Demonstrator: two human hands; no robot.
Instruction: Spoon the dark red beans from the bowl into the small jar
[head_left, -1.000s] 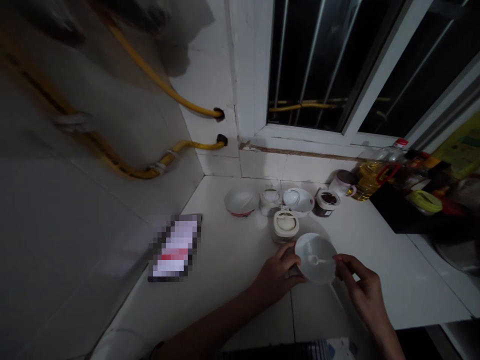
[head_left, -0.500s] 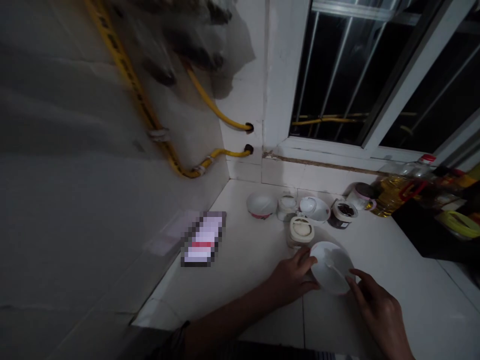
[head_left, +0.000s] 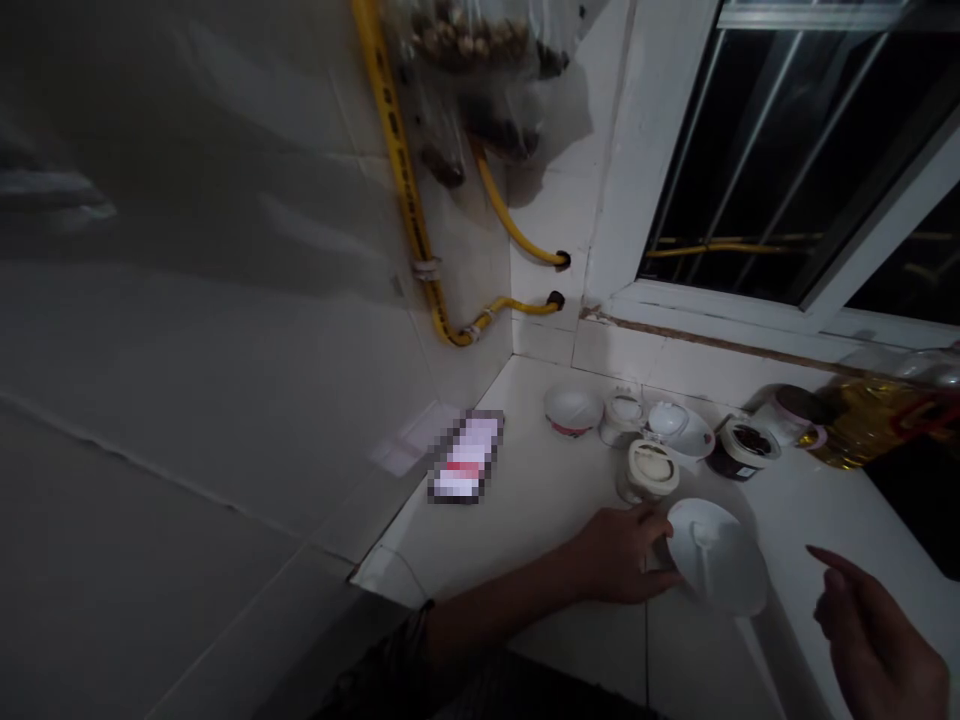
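A white bowl tilts toward me above the counter, a small white spoon lying inside it. My left hand grips its left rim between thumb and fingers. To the right of the bowl and apart from it is my right hand, its index finger stretched out, the other fingers partly curled, nothing visible in them. Just behind the bowl stands an open jar of white grains. Farther back are a bowl with a red pattern, another small jar, a bowl holding a white scoop and a dark-filled jar.
A phone, blurred out, lies by the left wall. Oil bottles and a lidded jar stand at the back right beside a black object. Yellow pipes and hanging plastic bags are on the wall.
My right hand has let go of the bowl's right side and moved away to the right. The bowl, still in my left hand, tilts more. The view has shifted left.
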